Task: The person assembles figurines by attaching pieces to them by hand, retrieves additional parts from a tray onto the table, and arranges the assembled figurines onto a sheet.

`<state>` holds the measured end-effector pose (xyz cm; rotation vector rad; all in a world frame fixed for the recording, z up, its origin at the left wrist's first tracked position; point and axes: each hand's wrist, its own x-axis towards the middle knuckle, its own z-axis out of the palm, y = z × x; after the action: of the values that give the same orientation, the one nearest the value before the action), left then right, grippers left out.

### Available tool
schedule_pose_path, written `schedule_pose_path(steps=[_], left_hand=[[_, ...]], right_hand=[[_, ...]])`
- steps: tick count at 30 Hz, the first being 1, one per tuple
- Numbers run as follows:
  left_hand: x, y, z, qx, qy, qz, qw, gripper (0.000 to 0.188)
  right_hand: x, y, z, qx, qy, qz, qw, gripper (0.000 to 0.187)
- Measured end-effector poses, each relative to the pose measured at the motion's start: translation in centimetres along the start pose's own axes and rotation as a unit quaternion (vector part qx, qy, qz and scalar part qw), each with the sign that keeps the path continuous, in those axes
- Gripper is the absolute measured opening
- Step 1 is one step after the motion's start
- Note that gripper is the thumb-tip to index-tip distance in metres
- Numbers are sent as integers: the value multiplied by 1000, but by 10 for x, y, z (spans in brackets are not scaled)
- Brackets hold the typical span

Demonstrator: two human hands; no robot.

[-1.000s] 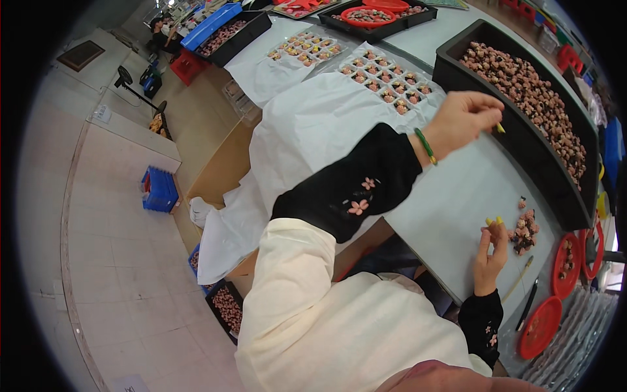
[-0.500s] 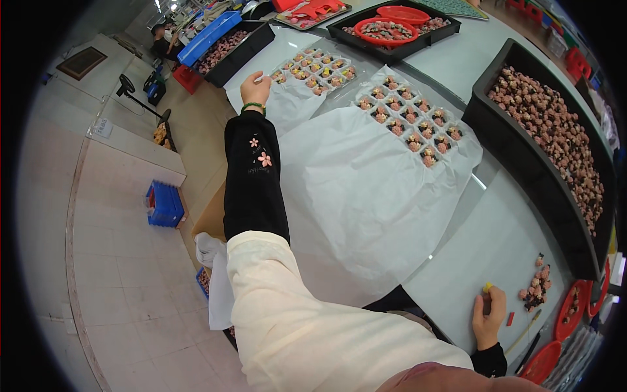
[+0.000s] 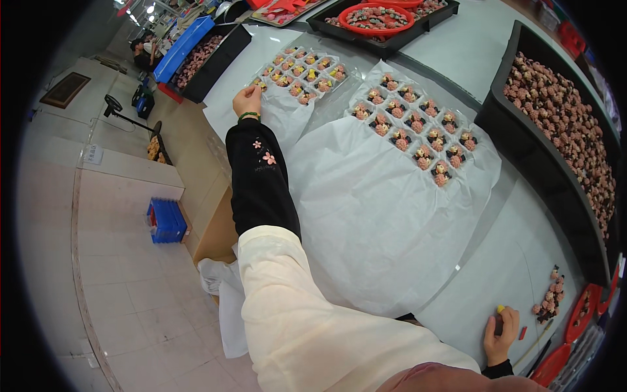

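My left hand [image 3: 247, 102] is stretched out to the far tray of small figures [image 3: 302, 73]. Its fingers are drawn together at that tray's left corner, over one small pink, black and yellow figure; whether they grip it is hidden. My right hand [image 3: 501, 334] rests low on the right of the table, curled round a small dark thing with a yellow top [image 3: 499, 313]. A second tray of figures [image 3: 415, 121], pink and black in white compartments, lies nearer on white sheeting [image 3: 379, 215]. Beside my right hand is a loose cluster of pink and black figures [image 3: 550, 299].
A long black bin [image 3: 532, 157] heaped with figures borders the right side. Red bowls [image 3: 554, 366] stand at the lower right. Behind are a black tray with a red basket [image 3: 375, 29] and a black crate with a blue one [image 3: 215, 55]. A person [image 3: 145, 55] is in the distance.
My left hand has lowered onto the corner of the far tray, its fingers now at a figure. The view has shifted slightly. My right hand stays by the loose cluster, still holding the yellow-topped thing.
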<state>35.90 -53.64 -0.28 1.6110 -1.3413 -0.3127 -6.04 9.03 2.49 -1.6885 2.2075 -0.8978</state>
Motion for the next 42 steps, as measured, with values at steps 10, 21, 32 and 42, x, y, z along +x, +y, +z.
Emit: schedule_pose_path(steps=[10,21,32,42], left_hand=[[-5,0,13,261,-32,226,938,23],[88,-25,-10,229,-53,170,957,44],[-250,252,-103,-368,-516,-5,773,31],[-487,295,-122,-391,-622,-192,650,21]], right_hand=[[-5,0,1,-18,20,2,1000,26],[4,11,-12,-9,46,-58,997,26],[62,67,-74,-212,250,42,944,21],[59,77,-67,-104,99,82,986,26]])
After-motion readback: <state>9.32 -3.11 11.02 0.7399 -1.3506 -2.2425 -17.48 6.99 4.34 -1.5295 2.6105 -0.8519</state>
